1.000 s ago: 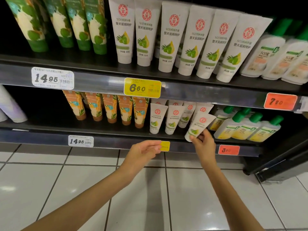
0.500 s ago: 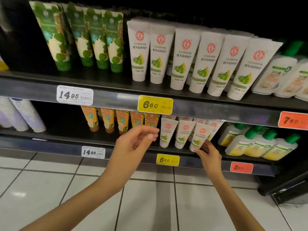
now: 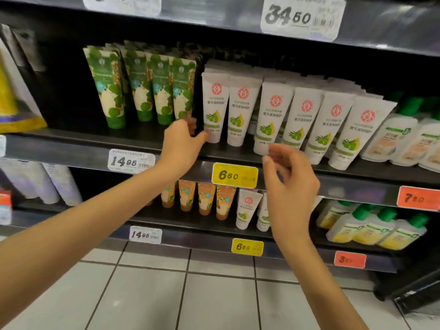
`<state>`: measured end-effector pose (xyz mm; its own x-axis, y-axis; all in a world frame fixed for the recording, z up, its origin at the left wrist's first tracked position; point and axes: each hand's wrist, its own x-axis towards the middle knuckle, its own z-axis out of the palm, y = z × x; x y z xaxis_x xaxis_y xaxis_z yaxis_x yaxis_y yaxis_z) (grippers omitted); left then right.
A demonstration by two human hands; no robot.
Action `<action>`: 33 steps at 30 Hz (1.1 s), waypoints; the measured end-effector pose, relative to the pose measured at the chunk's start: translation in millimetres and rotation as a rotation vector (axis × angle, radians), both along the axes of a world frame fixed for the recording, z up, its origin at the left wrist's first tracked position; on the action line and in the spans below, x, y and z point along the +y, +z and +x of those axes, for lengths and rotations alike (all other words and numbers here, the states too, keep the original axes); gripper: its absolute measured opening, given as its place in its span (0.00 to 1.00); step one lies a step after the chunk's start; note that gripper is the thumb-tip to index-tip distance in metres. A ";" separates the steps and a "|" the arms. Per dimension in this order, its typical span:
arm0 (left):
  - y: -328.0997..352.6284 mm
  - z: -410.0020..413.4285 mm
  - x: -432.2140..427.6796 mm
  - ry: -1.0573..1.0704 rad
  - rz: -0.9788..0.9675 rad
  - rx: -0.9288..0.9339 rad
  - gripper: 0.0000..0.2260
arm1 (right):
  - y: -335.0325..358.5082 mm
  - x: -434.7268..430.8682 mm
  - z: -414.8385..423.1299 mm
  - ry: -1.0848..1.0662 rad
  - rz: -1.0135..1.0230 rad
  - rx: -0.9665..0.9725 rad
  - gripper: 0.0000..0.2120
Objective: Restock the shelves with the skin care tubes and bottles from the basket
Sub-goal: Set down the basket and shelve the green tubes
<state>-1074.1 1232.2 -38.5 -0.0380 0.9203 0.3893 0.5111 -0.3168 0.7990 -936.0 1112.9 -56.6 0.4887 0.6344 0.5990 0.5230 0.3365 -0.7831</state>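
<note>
With the small tube (image 3: 247, 209) left standing on the lower shelf (image 3: 197, 241), the right hand (image 3: 291, 186) rises empty, fingers loose, as the left hand (image 3: 182, 146) touches a big tube (image 3: 215, 103) above, grip unclear.

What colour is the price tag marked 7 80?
The tag is orange-red; head view.

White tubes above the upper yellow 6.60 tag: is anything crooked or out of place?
Mildly. The leftmost white tubes stand upright, but the right-hand white tubes lean with tops to the right, the end one most. The wide-angle lens may exaggerate this. Nothing looks spilled or damaged.
</note>
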 end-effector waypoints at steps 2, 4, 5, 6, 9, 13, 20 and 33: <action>-3.9 6.6 6.2 -0.015 -0.030 0.024 0.20 | 16.3 17.7 -18.3 0.019 -0.085 -0.035 0.12; -5.0 10.8 10.5 -0.050 -0.014 0.007 0.18 | 21.1 33.8 -28.4 0.022 -0.211 -0.060 0.15; -5.3 12.2 11.3 -0.072 -0.008 -0.020 0.16 | 21.1 40.3 -31.1 0.006 -0.263 -0.064 0.16; -5.8 13.1 12.1 -0.087 -0.002 -0.047 0.14 | 20.7 45.7 -32.9 -0.017 -0.302 -0.061 0.17; -6.9 12.9 17.3 -0.091 0.012 -0.060 0.13 | 17.1 56.2 -37.1 -0.091 -0.366 -0.062 0.19; -6.7 9.8 27.7 -0.136 -0.029 -0.016 0.15 | 12.7 67.0 -42.3 -0.148 -0.416 -0.069 0.21; -10.3 8.0 27.6 -0.174 0.043 -0.033 0.14 | 12.0 85.4 -49.8 -0.224 -0.402 -0.044 0.20; -6.0 3.7 24.6 -0.210 -0.022 -0.023 0.12 | 10.7 100.0 -53.6 -0.329 -0.418 -0.150 0.21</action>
